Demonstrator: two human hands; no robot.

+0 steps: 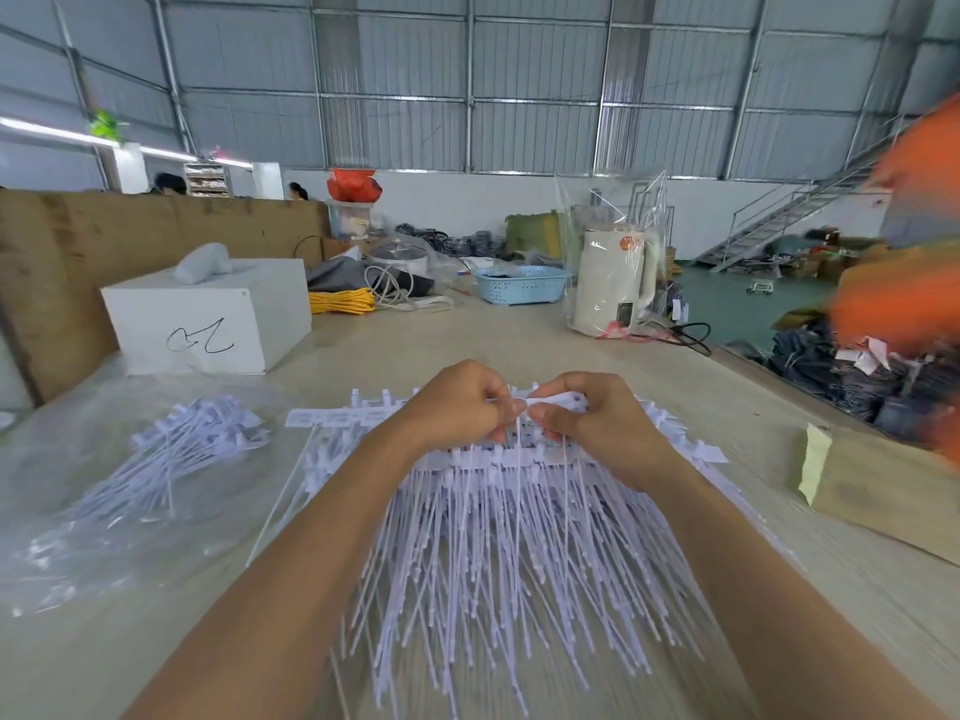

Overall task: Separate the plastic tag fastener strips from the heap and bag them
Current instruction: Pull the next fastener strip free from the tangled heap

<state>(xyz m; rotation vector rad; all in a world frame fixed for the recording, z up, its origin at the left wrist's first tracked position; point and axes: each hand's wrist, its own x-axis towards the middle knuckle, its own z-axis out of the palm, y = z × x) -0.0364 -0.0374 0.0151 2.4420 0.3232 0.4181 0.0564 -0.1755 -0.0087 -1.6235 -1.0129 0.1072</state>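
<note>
- I see the heap [519, 537] of white fastener strips at table centre, long axes running 12 to 6 o'clock, tails toward 6.
- My left hand [457, 402] and right hand [592, 418] pinch one strip [553, 401] at the heap's 12 o'clock edge.
- Pale wooden table [467, 335]; clear bag [119, 491] holding strips at 9 o'clock; warehouse hall.

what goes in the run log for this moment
both hands pinch white plastic fastener strip | over heap | separated pile on clear bag left

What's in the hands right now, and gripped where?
Both the left hand and right hand pinch one white fastener strip at its flat head end, above the heap; its thin tails hang down.
</note>
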